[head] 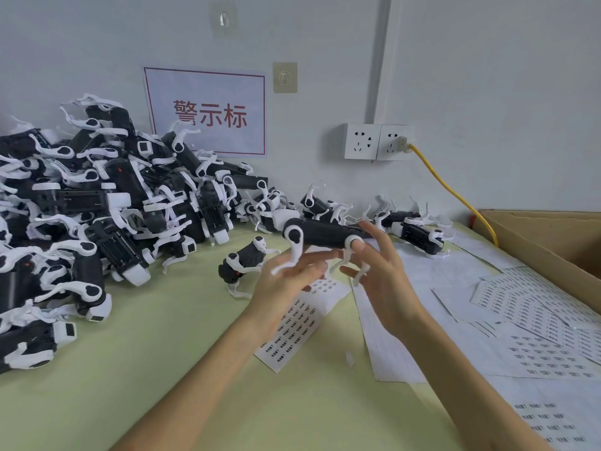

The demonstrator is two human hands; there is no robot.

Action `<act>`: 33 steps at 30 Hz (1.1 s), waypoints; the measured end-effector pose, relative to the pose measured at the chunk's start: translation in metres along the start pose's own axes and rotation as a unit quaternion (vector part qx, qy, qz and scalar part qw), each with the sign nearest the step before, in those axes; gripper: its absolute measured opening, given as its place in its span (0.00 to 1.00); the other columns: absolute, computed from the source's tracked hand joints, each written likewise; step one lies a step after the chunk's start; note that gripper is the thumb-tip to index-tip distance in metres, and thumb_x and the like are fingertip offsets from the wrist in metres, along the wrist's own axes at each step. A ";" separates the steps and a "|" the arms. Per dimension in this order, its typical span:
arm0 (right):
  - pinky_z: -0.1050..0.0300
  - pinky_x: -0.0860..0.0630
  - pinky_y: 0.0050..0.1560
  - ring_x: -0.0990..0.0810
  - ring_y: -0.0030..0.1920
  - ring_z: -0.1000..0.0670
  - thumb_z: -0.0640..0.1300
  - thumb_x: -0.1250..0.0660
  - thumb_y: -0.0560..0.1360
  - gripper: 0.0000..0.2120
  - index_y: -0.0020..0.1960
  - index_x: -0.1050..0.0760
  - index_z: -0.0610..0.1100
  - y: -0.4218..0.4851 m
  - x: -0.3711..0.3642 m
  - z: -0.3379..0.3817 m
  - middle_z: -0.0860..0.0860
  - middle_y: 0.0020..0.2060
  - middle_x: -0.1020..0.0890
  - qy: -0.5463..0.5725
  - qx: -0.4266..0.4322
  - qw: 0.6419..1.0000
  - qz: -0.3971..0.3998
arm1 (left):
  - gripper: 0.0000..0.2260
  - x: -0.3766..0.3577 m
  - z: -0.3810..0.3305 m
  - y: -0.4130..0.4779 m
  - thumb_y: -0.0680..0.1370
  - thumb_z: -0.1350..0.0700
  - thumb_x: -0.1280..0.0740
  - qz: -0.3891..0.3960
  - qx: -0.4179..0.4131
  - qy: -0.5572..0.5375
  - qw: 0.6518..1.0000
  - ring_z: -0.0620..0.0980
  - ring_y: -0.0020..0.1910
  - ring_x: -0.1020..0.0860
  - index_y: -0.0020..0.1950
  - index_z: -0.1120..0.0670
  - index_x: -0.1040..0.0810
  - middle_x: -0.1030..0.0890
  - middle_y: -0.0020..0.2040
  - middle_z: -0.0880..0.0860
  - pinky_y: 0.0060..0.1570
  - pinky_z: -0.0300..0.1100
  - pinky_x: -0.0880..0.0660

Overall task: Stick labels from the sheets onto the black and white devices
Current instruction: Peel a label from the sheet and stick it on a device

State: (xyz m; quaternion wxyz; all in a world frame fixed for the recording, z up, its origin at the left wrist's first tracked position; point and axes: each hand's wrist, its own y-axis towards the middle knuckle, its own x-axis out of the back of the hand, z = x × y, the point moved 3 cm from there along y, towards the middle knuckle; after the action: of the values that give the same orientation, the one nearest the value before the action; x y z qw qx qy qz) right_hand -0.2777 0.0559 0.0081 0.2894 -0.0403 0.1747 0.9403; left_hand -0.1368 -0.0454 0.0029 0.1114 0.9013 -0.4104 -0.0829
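A black and white device [320, 235] with white legs is held above the table between both hands. My left hand [289, 281] supports it from below at its left end, fingers spread and blurred. My right hand [380, 271] holds its right end, thumb on the white round joint. A label sheet [297, 323] lies on the table right under the hands. More label sheets [527, 307] lie spread at the right. A big pile of the same devices [107, 209] fills the left side, and one device [242, 263] stands alone just left of my left hand.
A few more devices [419, 236] lie along the wall at the back right. An open cardboard box [546, 236] stands at the right edge. A yellow cable [455, 193] runs from the wall socket [379, 141] down behind the box. The table [146, 369] has a pale green top.
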 end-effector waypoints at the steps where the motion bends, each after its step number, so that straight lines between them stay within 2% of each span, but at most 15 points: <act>1: 0.47 0.23 0.62 0.17 0.60 0.44 0.56 0.25 0.68 0.37 0.74 0.32 0.51 0.002 0.003 0.000 0.48 0.54 0.16 0.051 -0.012 0.999 -0.007 | 0.09 -0.004 0.000 -0.002 0.79 0.56 0.28 0.022 -0.022 0.028 0.999 0.42 0.47 0.19 0.58 0.51 0.15 0.13 0.56 0.45 0.46 0.31 0.25; 3: 0.47 0.23 0.60 0.16 0.59 0.43 0.50 0.26 0.71 0.31 0.72 0.30 0.45 0.003 0.007 0.000 0.47 0.53 0.19 0.130 -0.027 0.991 -0.025 | 0.10 -0.009 0.004 -0.003 0.81 0.61 0.31 0.051 -0.059 0.125 0.989 0.44 0.47 0.20 0.58 0.49 0.15 0.14 0.55 0.42 0.49 0.33 0.26; 5: 0.49 0.24 0.58 0.16 0.57 0.44 0.49 0.26 0.72 0.23 0.64 0.27 0.44 0.002 0.011 0.001 0.50 0.47 0.20 0.167 -0.038 0.984 -0.051 | 0.12 -0.010 0.007 -0.003 0.81 0.63 0.32 0.054 -0.073 0.212 0.973 0.48 0.46 0.20 0.52 0.48 0.13 0.13 0.50 0.43 0.48 0.38 0.25; 7: 0.52 0.25 0.57 0.15 0.53 0.46 0.48 0.27 0.75 0.14 0.56 0.26 0.46 0.002 0.016 0.001 0.53 0.39 0.19 0.196 -0.042 0.977 -0.076 | 0.13 -0.008 0.008 -0.002 0.80 0.66 0.34 0.041 -0.049 0.190 0.980 0.51 0.41 0.19 0.47 0.52 0.13 0.13 0.43 0.49 0.45 0.42 0.23; 9: 0.53 0.25 0.55 0.15 0.45 0.49 0.48 0.30 0.77 0.08 0.53 0.25 0.47 0.003 0.022 0.003 0.54 0.37 0.18 0.219 -0.040 0.970 -0.097 | 0.14 -0.001 0.004 -0.001 0.79 0.69 0.36 -0.002 -0.032 0.125 0.992 0.49 0.35 0.20 0.43 0.55 0.15 0.14 0.37 0.55 0.39 0.39 0.25; 11: 0.53 0.25 0.53 0.17 0.41 0.51 0.49 0.30 0.77 0.10 0.54 0.26 0.46 0.004 0.026 0.006 0.53 0.38 0.18 0.214 -0.036 0.970 -0.109 | 0.14 0.009 0.001 0.001 0.78 0.68 0.38 -0.070 -0.030 0.078 0.994 0.49 0.35 0.21 0.42 0.56 0.16 0.15 0.36 0.57 0.40 0.41 0.25; 13: 0.55 0.26 0.50 0.18 0.41 0.53 0.51 0.27 0.72 0.17 0.57 0.26 0.47 0.006 0.028 0.009 0.54 0.39 0.18 0.156 -0.031 0.983 -0.091 | 0.10 0.017 -0.002 0.004 0.80 0.64 0.37 -0.111 -0.035 0.045 0.992 0.49 0.38 0.19 0.45 0.56 0.17 0.15 0.39 0.55 0.43 0.42 0.25; 15: 0.54 0.26 0.49 0.17 0.42 0.54 0.55 0.25 0.66 0.27 0.61 0.26 0.47 0.005 0.023 0.009 0.56 0.41 0.16 0.065 -0.040 0.996 -0.055 | 0.10 0.016 0.000 0.007 0.79 0.51 0.35 -0.084 -0.017 0.050 0.995 0.48 0.45 0.17 0.52 0.53 0.18 0.14 0.45 0.50 0.49 0.43 0.24; 18: 0.50 0.26 0.53 0.16 0.48 0.52 0.56 0.23 0.64 0.35 0.68 0.28 0.48 0.003 0.011 0.002 0.53 0.47 0.14 -0.014 -0.050 0.999 -0.018 | 0.21 0.007 0.010 0.009 0.75 0.38 0.36 0.024 0.040 0.104 0.993 0.49 0.54 0.17 0.61 0.49 0.21 0.14 0.53 0.46 0.58 0.46 0.25; 20: 0.49 0.24 0.57 0.15 0.54 0.49 0.58 0.22 0.63 0.38 0.69 0.29 0.50 0.002 0.008 -0.002 0.49 0.52 0.13 -0.042 -0.048 0.998 -0.016 | 0.19 -0.003 0.015 0.005 0.74 0.39 0.34 0.063 0.042 0.128 0.989 0.46 0.53 0.16 0.60 0.47 0.20 0.14 0.52 0.48 0.56 0.43 0.25; 23: 0.47 0.22 0.59 0.15 0.57 0.46 0.62 0.22 0.60 0.40 0.69 0.28 0.53 0.001 0.006 -0.003 0.46 0.54 0.14 -0.065 -0.052 0.996 -0.017 | 0.16 -0.009 0.017 0.002 0.76 0.43 0.34 0.078 0.022 0.153 0.985 0.49 0.56 0.17 0.59 0.49 0.20 0.14 0.54 0.51 0.61 0.46 0.24; 26: 0.51 0.25 0.55 0.16 0.57 0.47 0.63 0.23 0.61 0.40 0.70 0.29 0.53 0.001 0.006 -0.005 0.47 0.55 0.14 -0.067 -0.053 0.996 -0.006 | 0.14 -0.008 0.014 0.001 0.75 0.44 0.33 0.058 -0.001 0.150 0.987 0.47 0.53 0.17 0.55 0.50 0.18 0.14 0.50 0.47 0.58 0.45 0.25; 29: 0.54 0.26 0.54 0.16 0.57 0.51 0.65 0.26 0.64 0.38 0.70 0.30 0.53 0.001 0.003 -0.005 0.50 0.55 0.14 -0.080 -0.046 0.996 0.008 | 0.13 -0.008 0.013 0.001 0.76 0.47 0.32 0.026 -0.014 0.103 0.994 0.54 0.51 0.15 0.54 0.55 0.20 0.13 0.47 0.52 0.55 0.49 0.22; 31: 0.54 0.26 0.55 0.17 0.57 0.55 0.67 0.28 0.66 0.35 0.69 0.29 0.53 0.002 0.003 -0.004 0.54 0.56 0.14 -0.087 -0.035 0.995 -0.013 | 0.12 -0.007 0.013 0.003 0.80 0.51 0.32 0.010 -0.003 0.038 0.999 0.55 0.49 0.14 0.57 0.59 0.22 0.12 0.48 0.56 0.51 0.46 0.18; 33: 0.53 0.26 0.55 0.16 0.54 0.55 0.62 0.32 0.73 0.25 0.65 0.25 0.51 0.005 0.010 -0.003 0.54 0.53 0.14 -0.060 -0.025 0.996 -0.063 | 0.11 -0.004 0.011 0.004 0.84 0.53 0.35 -0.005 0.016 -0.007 1.000 0.52 0.47 0.13 0.58 0.60 0.23 0.12 0.48 0.56 0.45 0.38 0.20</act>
State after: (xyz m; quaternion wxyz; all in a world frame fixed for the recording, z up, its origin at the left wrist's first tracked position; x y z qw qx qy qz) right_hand -0.2884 0.0560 0.0048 0.3567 -0.0017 0.1309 0.9250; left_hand -0.1452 -0.0463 -0.0067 0.0938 0.9044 -0.4078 -0.0832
